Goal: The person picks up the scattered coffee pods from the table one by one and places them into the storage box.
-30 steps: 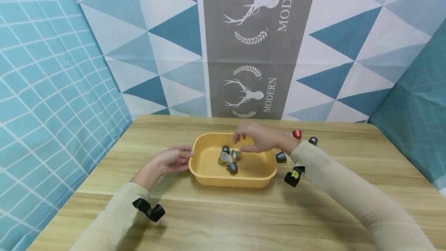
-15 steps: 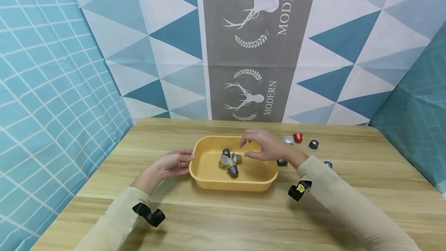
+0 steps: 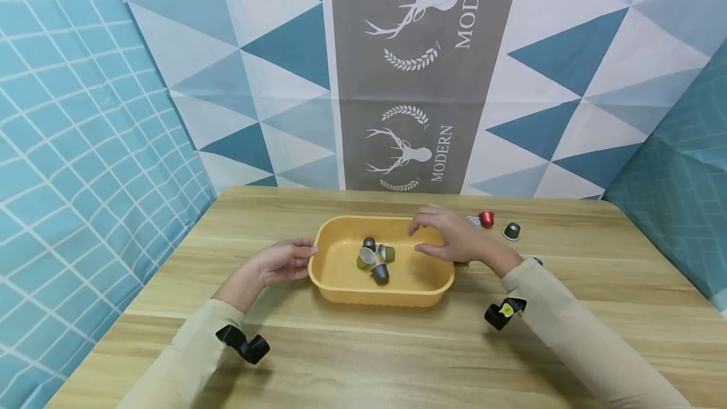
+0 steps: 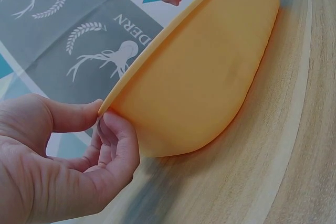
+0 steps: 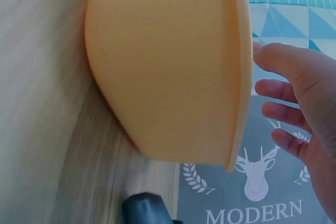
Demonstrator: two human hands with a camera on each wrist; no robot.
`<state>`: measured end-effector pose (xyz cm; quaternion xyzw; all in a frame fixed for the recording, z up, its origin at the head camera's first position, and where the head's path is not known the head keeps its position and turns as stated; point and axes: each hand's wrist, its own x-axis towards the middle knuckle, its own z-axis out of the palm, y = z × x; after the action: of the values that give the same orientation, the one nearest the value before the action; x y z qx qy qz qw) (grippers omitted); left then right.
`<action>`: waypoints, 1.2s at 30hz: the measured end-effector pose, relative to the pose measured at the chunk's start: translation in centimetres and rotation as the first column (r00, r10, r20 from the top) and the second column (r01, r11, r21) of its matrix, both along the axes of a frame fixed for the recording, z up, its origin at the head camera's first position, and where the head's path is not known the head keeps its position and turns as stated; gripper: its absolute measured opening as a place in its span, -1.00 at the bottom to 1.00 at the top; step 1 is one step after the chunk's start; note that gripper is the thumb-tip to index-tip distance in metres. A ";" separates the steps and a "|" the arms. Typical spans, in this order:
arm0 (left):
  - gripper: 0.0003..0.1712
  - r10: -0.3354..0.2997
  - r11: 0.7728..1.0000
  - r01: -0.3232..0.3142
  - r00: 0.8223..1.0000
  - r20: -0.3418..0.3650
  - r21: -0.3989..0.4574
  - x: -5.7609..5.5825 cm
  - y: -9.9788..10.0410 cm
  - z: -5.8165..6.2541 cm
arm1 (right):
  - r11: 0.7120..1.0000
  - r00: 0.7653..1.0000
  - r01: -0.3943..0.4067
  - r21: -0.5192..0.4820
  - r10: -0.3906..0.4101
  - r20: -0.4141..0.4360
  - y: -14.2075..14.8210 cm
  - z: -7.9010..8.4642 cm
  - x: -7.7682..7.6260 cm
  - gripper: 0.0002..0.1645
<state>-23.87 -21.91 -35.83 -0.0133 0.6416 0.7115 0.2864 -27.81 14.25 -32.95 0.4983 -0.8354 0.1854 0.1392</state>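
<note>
A deer-print backdrop (image 3: 409, 90) rises behind the wood-grain table (image 3: 363, 358), a blue-gridded sheet (image 3: 85, 144) leftward.

Plain cream left sleeve (image 3: 184, 355), lower left of head view; matching right sleeve (image 3: 585, 333), lower right. Black left wrist camera (image 3: 245, 345); black right wrist camera (image 3: 495, 317) with yellow sticker (image 3: 507, 310).

It looked like a makeshift booth: creased tile-print sheet (image 3: 74, 163) at left, deer-print backdrop (image 3: 397, 84) at top centre, green sheet (image 3: 678, 175) at right, wood-grain table (image 3: 375, 358) at bottom.
</note>
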 end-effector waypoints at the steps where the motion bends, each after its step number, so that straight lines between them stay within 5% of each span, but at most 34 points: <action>1: -0.83 0.000 1.000 0.000 1.000 -0.001 -0.003 0.0 0.0 0.0 | 1.000 1.000 0.001 -0.001 -0.001 -0.006 0.2 0.0 0.0 -0.74; 36: -0.89 0.029 1.000 -0.029 0.999 0.026 0.002 0.0 0.2 0.3 | 0.994 0.990 0.106 -0.031 -0.108 -0.094 5.9 -0.9 0.6 -0.73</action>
<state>-23.87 -21.76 -35.56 -0.0315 0.6366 0.7161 0.2846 -27.16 20.16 -33.86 0.4594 -0.8508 0.1642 0.1953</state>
